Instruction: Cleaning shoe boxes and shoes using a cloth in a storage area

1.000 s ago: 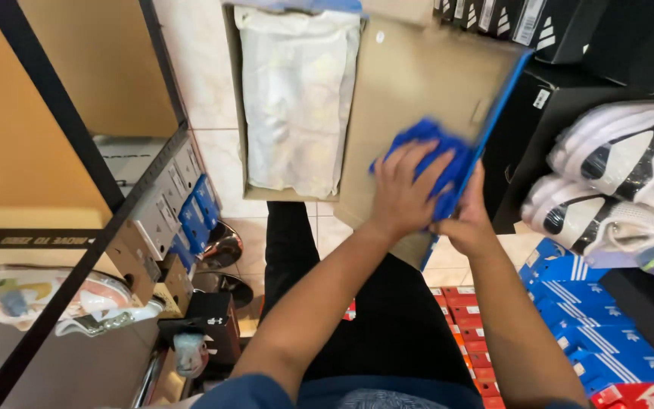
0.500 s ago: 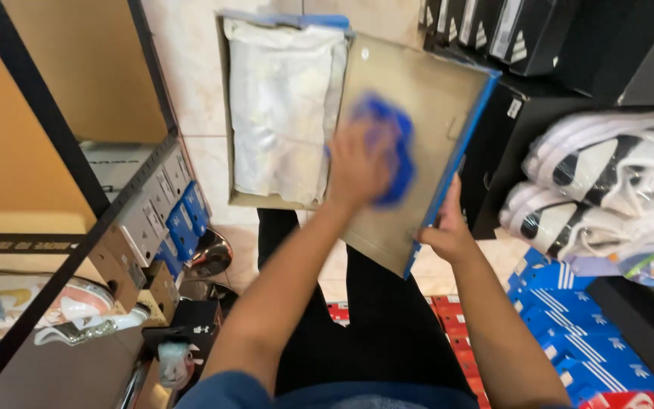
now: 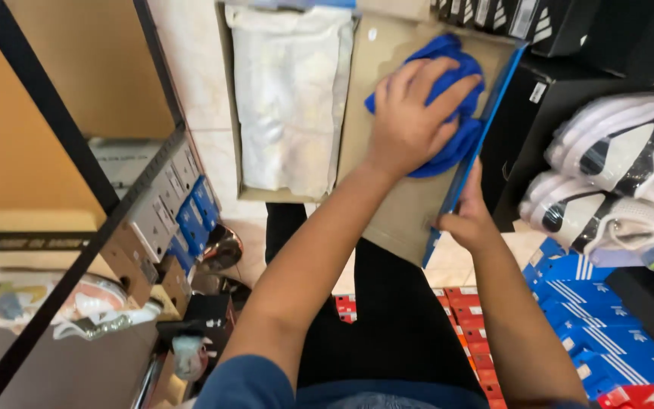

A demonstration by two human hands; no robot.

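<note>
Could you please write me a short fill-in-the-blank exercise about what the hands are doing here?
1. The left hand presses a crumpled ____ cloth against the brown cardboard lid.
2. The right hand grips the lid's ____ edge.
3. White ____ paper fills the open box.

Missing words: blue; blue; tissue

The cloth (image 3: 448, 113) is bright blue. The lid (image 3: 418, 189) is plain brown card inside with a blue edge. The paper (image 3: 289, 98) in the box (image 3: 228, 113) is white. The sneakers (image 3: 622, 174) are white with black stripes. Stacked boxes (image 3: 599, 341) are blue with white stripes, others (image 3: 467, 310) red. The shelf frame (image 3: 77, 151) is black, its boards tan.
</note>
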